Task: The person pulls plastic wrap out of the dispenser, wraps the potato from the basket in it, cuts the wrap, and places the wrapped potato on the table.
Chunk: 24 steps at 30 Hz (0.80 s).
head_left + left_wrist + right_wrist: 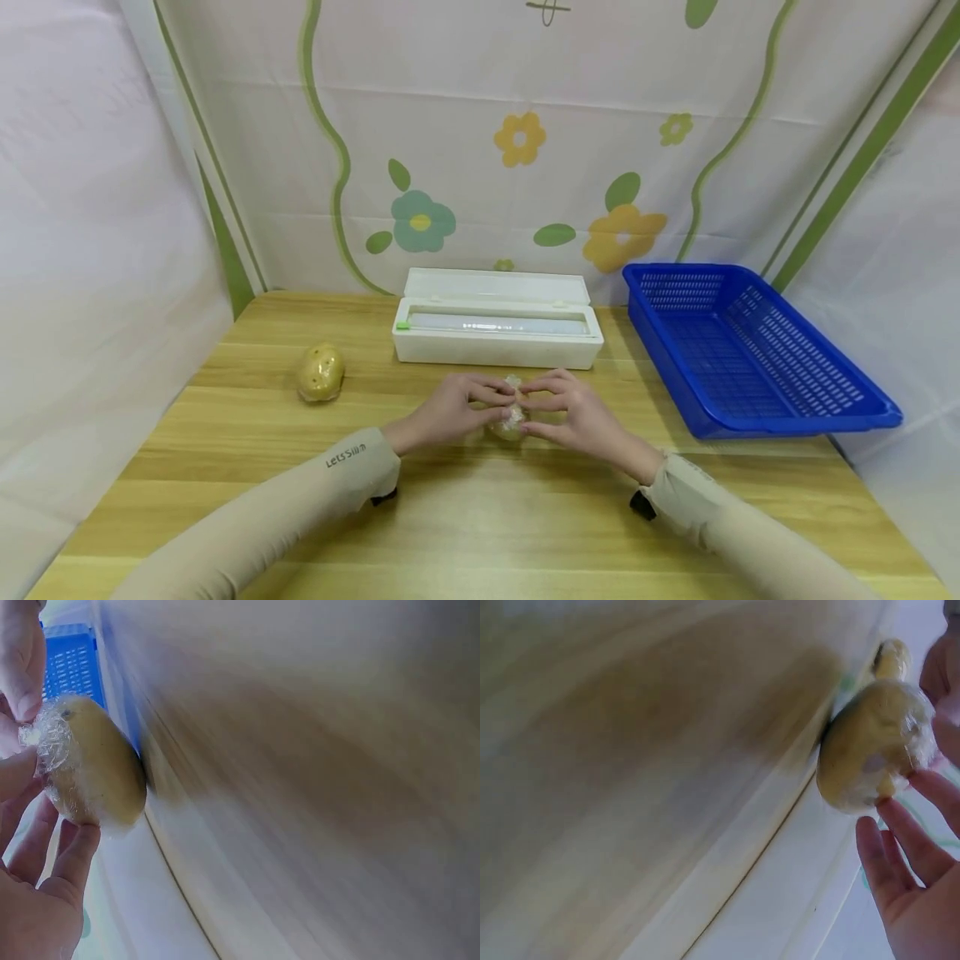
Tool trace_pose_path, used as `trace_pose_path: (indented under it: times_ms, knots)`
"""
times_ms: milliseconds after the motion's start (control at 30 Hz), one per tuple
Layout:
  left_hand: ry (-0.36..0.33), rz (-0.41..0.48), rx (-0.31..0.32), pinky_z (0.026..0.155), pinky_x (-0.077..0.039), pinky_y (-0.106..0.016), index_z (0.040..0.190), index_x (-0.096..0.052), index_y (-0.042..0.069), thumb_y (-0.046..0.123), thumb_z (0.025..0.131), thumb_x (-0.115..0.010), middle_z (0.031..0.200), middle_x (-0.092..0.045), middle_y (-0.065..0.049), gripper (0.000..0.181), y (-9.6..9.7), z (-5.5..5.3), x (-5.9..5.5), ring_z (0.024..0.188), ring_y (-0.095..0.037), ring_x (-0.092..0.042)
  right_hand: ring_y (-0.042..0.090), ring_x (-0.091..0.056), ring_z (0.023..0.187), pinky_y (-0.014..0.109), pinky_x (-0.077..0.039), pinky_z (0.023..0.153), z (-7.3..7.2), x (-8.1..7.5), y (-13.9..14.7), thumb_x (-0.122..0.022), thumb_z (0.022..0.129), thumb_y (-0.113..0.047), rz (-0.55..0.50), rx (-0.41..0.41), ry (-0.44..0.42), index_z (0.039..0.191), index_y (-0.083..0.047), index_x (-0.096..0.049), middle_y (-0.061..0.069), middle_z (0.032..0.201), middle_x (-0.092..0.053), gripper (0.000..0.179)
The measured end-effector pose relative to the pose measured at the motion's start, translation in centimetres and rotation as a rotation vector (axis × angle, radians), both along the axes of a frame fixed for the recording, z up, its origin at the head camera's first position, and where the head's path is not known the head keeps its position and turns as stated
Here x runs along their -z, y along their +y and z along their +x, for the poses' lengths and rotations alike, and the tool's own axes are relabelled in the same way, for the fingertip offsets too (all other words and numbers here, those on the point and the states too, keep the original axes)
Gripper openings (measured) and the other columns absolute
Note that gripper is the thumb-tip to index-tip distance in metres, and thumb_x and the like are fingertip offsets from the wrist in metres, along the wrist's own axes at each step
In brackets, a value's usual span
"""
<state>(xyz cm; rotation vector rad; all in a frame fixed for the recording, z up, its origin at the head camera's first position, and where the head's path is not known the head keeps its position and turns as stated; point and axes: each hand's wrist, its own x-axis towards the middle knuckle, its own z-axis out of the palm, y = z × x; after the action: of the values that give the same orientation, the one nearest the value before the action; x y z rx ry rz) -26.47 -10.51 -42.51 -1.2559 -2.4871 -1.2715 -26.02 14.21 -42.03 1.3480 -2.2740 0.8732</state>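
Note:
In the head view a potato (509,430) sits on the table between both hands, cling film bunched over its top. My left hand (459,408) holds it from the left, thumb and fingers at the gathered film. From the other side my right hand (576,415) holds it too, fingertips at the film and the potato's side. The left wrist view shows the crumpled cling film (58,739) gathered on the side near the fingers, smooth skin facing the table. Another wrapped potato (322,372) lies apart at the left, also behind the held one in the right wrist view.
A white cling film box (498,348) with its lid raised stands behind the hands, a film roll and a green slider in it. At the right is a blue plastic basket (693,408). A flower-patterned cloth (465,125) hangs behind the wooden table (480,533).

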Motion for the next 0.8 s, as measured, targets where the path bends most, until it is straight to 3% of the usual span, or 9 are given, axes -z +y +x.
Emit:
trace_pose_path:
  times_ms: [133,233,533,667,800]
  knots:
    - [0.065,-0.050,0.030,0.093,-0.048,-0.030,0.110,-0.075,0.009,0.021,0.091,-0.073,0.121,-0.066,-0.002,0.022,-0.2,-0.2,-0.1,0.114,-0.016,-0.059,0.029,-0.059,0.100,0.043,-0.053,0.081,-0.1,0.1,-0.6,-0.087,0.074,-0.013,-0.008,-0.012,0.117,0.099,-0.004,-0.078,0.011,0.105,-0.070,0.028]
    - [0.118,-0.080,0.058,0.093,-0.049,-0.032,0.110,-0.076,0.009,0.020,0.091,-0.073,0.121,-0.066,-0.002,0.022,-0.4,-0.3,-0.2,0.113,-0.017,-0.060,0.029,-0.060,0.099,0.041,-0.053,0.080,0.1,-0.1,-1.0,-0.087,0.075,-0.013,0.001,-0.006,0.131,0.093,-0.005,-0.080,0.009,0.100,-0.071,0.022]
    - [0.164,-0.166,0.072,0.099,-0.044,-0.035,0.116,-0.073,0.010,0.025,0.088,-0.077,0.127,-0.063,-0.003,0.032,-0.3,-0.2,-0.9,0.118,-0.018,-0.056,0.017,-0.059,0.093,0.039,-0.052,0.077,0.4,-0.9,-1.4,-0.088,0.075,-0.015,-0.009,0.152,-0.110,0.087,-0.011,-0.081,0.002,0.099,-0.073,0.015]
    - [0.171,-0.180,0.069,0.100,-0.043,-0.034,0.117,-0.072,0.009,0.028,0.081,-0.082,0.126,-0.063,-0.003,0.042,-0.2,-0.1,-1.0,0.118,-0.017,-0.056,0.018,-0.060,0.093,0.038,-0.053,0.076,0.3,-0.9,-1.3,-0.087,0.076,-0.018,0.003,0.150,-0.104,0.086,-0.011,-0.081,0.003,0.098,-0.073,0.014]
    - [0.162,-0.158,0.074,0.098,-0.045,-0.033,0.113,-0.073,0.007,0.025,0.080,-0.082,0.122,-0.065,-0.003,0.038,-0.1,-0.1,-0.8,0.114,-0.017,-0.057,0.022,-0.061,0.097,0.043,-0.053,0.080,0.0,-0.7,-0.8,-0.087,0.077,-0.019,0.048,0.071,-0.076,0.090,-0.009,-0.080,0.005,0.103,-0.070,0.018]
